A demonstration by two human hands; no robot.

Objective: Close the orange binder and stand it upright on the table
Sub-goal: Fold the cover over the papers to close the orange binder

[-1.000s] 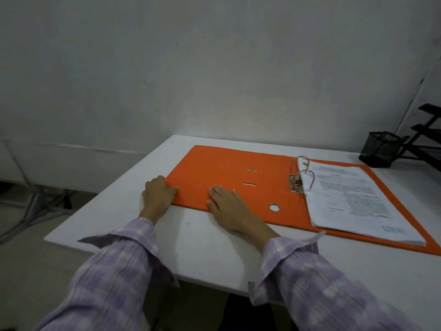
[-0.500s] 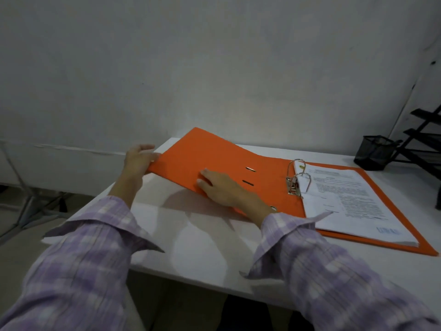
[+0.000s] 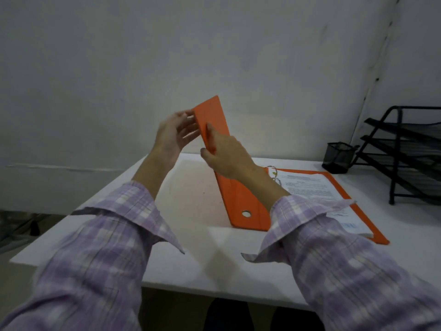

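The orange binder [image 3: 241, 201] lies on the white table [image 3: 195, 235] with its back cover flat and a stack of printed pages [image 3: 317, 194] on the metal rings [image 3: 274, 174]. Its front cover [image 3: 212, 113] is raised steeply, nearly upright, seen almost edge-on. My left hand [image 3: 173, 133] holds the cover's outer edge near the top, fingers spread behind it. My right hand [image 3: 224, 151] presses against the cover's near face lower down, thumb under its edge.
A black mesh pen cup [image 3: 338, 157] stands at the back right, beside a black wire letter tray [image 3: 405, 151]. A grey wall rises just behind the table. The table's left corner [image 3: 21, 258] drops off to the floor.
Both hands have swung the front cover up from a slight lift to nearly vertical. The camera has tilted and moved closer.
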